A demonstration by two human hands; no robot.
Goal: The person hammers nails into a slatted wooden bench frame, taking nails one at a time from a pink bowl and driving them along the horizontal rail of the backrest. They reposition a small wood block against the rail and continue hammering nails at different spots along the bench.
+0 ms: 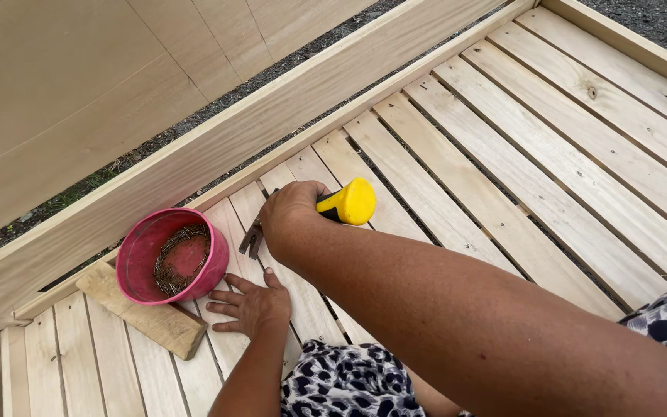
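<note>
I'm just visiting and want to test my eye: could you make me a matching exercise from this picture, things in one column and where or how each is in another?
Things:
1. hammer
2. pink bowl
3. left hand
4. loose wood block

Places or states:
A. lies flat on the slats, fingers spread
B. sits under the bowl's edge, at an angle across the slats
C. gripped in the right hand, yellow handle end sticking out
D. holds a heap of rusty nails

Pairs: 1-C, 2-D, 3-A, 4-B
</note>
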